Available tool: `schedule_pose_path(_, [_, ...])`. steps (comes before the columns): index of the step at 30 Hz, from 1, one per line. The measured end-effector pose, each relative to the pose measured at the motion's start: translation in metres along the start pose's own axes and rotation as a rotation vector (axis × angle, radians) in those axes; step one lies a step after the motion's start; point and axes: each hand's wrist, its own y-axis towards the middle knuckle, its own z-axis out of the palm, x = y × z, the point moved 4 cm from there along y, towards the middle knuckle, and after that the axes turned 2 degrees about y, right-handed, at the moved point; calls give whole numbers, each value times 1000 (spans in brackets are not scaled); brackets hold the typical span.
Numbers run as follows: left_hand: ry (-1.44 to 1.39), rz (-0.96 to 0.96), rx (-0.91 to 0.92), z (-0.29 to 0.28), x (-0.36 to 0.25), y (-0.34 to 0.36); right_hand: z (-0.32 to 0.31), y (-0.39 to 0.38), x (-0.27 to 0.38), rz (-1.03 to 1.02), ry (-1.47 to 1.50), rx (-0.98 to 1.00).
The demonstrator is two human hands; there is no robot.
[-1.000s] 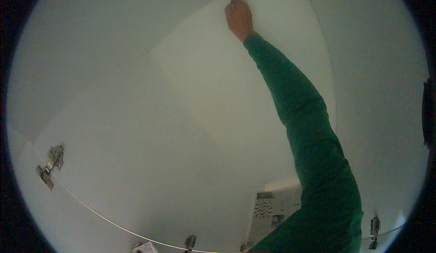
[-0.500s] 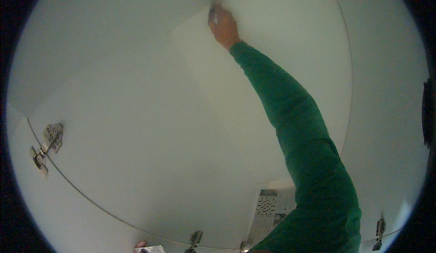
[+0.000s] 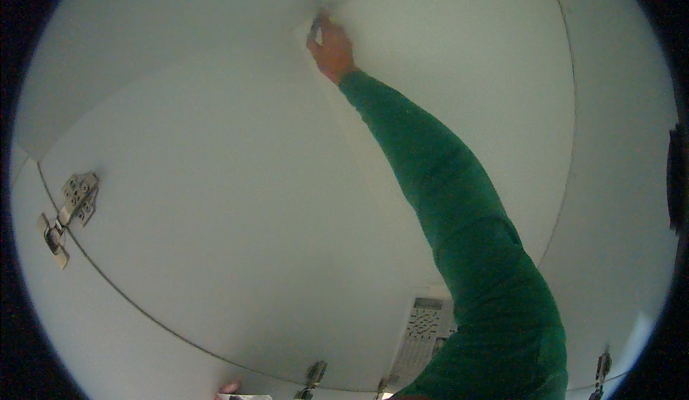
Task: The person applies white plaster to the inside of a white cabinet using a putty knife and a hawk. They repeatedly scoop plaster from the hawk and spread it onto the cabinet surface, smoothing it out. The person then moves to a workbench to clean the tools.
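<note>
My right arm in a green sleeve reaches far across the pale interior of a cabinet. At the end of it, my right hand (image 3: 333, 52) is closed round a small dark-and-light object (image 3: 316, 29), too blurred to name. The hand touches or nearly touches the seam between two pale panels, beside a greyish smudge (image 3: 324, 1). At the lower edge, left of the middle, only a bit of my left hand (image 3: 230, 387) shows, gripping a flat white thing (image 3: 245, 397) that the frame cuts off.
A metal cabinet hinge (image 3: 80, 195) sits at the left, with others (image 3: 313, 378) (image 3: 601, 371) along the near edge. Partly behind my sleeve is a light panel or sheet (image 3: 410, 346) with dark markings. Something black (image 3: 676, 177) stands at the right rim.
My right hand has shifted left and slightly nearer, still closed on the small object. My view has turned a little. The white thing by my left hand shows less than before.
</note>
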Motion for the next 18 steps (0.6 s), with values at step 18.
schedule_pose_path(18, [-333, -249, 419, 200, 8, 1, -243, -236, 219, -170, 716, 951])
